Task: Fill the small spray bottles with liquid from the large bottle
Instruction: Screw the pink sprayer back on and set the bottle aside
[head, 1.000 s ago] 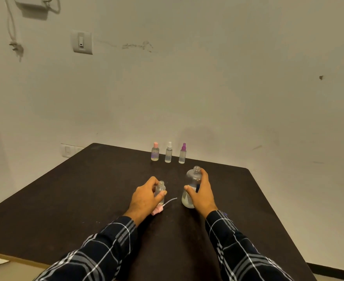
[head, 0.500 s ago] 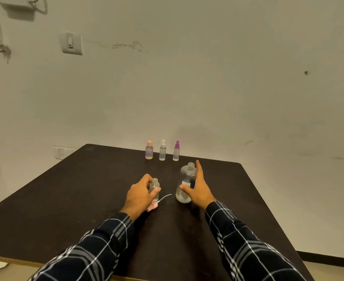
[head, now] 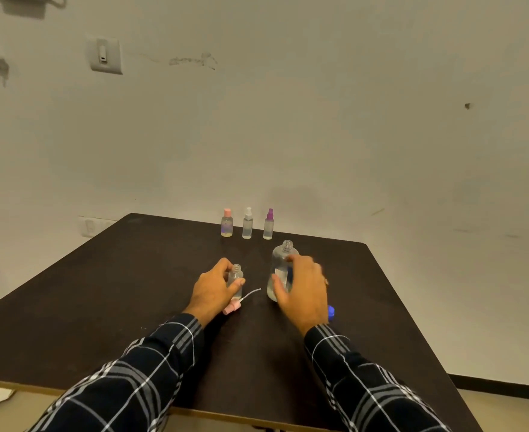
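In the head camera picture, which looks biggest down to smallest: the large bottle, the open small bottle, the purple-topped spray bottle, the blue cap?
1. large bottle
2-3. open small bottle and purple-topped spray bottle: nearly alike, and the purple one stands farther off, so unranked
4. blue cap, partly hidden

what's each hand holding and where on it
Left hand grips the small open bottle round its body; right hand wraps the large bottle round its middle.
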